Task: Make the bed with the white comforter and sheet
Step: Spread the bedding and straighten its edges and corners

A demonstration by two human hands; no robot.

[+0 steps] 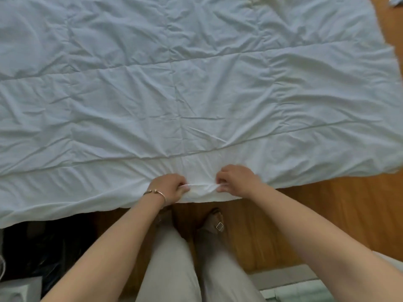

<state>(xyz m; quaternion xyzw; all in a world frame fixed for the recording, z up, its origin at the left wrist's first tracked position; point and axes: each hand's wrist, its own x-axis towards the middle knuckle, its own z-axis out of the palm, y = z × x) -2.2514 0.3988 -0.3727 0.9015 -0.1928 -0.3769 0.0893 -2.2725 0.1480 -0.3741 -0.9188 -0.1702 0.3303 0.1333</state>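
The white quilted comforter [196,94] lies spread wide and wrinkled across most of the view, its near edge running just in front of my legs. My left hand [170,187], with a bracelet on the wrist, grips that near edge with curled fingers. My right hand [236,179] pinches the same edge a short way to the right. A small bunched fold of fabric sits between the two hands. No separate sheet can be told apart from the comforter.
Wooden floor [327,214] shows below and to the right of the comforter. A dark bag or bundle [43,247] lies at the lower left. A pale mat or box edge [294,286] sits at the lower right. My legs and a brown shoe [216,221] stand at the edge.
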